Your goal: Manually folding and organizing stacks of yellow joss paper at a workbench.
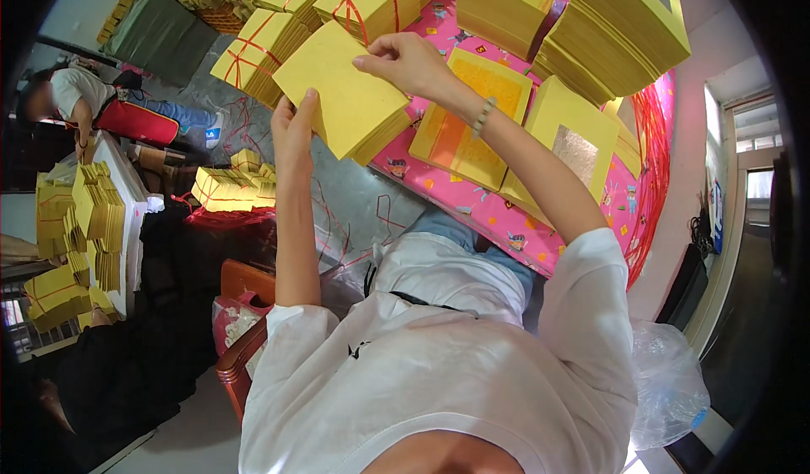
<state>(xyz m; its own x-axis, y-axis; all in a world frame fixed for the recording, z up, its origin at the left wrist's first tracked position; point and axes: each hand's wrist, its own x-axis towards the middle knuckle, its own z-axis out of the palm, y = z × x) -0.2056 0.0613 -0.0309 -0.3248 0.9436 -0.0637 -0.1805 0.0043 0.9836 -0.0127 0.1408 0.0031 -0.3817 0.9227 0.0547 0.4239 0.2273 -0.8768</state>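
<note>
A thick stack of square yellow paper sheets [342, 90] is held up in front of me, tilted, over the edge of the pink table. My left hand [295, 132] grips its near left side, with the thumb on the top sheet and the other fingers partly hidden. At the far right edge my right hand [409, 69] is closed on the same stack, its thumb on the top face and its fingers bent. Beneath my right forearm lie a yellow stack with an orange printed top [472, 115] and another with a silvery square [578, 149].
Yellow bundles tied with red string [367, 5] stand at the far edge. Tall yellow stacks [616, 27] rise at the far right, above hanging red strings [654, 162]. The tablecloth [531, 238] is pink and patterned. At left, other people sit around a white table [126, 212] with yellow stacks.
</note>
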